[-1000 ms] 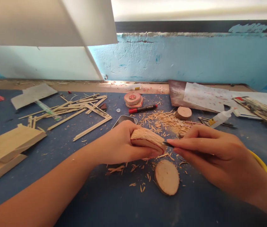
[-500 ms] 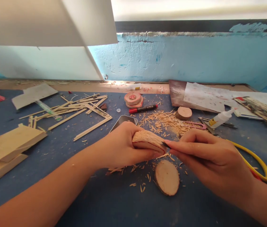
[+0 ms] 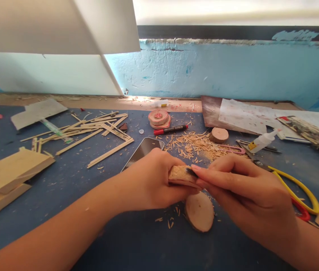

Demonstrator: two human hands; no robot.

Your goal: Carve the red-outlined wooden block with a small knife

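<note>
My left hand (image 3: pixel 155 177) grips a wood slice (image 3: pixel 182 174) on edge, thumb below and fingers behind it. The slice's rough rim faces up. My right hand (image 3: pixel 241 184) pinches a small dark piece (image 3: pixel 191 172) between thumb and forefinger and holds it against that rim; most of the piece is hidden, so I cannot tell its kind. Below my hands an oval wood slice (image 3: pixel 200 212) lies flat on the blue table. A phone (image 3: pixel 142 150) lies partly behind my left hand.
Wood shavings (image 3: pixel 194 145), a red marker (image 3: pixel 173 130) and a small round slice (image 3: pixel 219 134) lie beyond my hands. Sticks (image 3: pixel 103 130) and wooden blocks (image 3: pixel 15 171) are at left. Yellow-handled scissors (image 3: pixel 303 184) and a glue bottle (image 3: pixel 263 141) lie at right.
The wood slice and my left hand have moved slightly right and down, and the slice has turned, so less of its length shows. My right hand keeps the dark piece on its rim.
</note>
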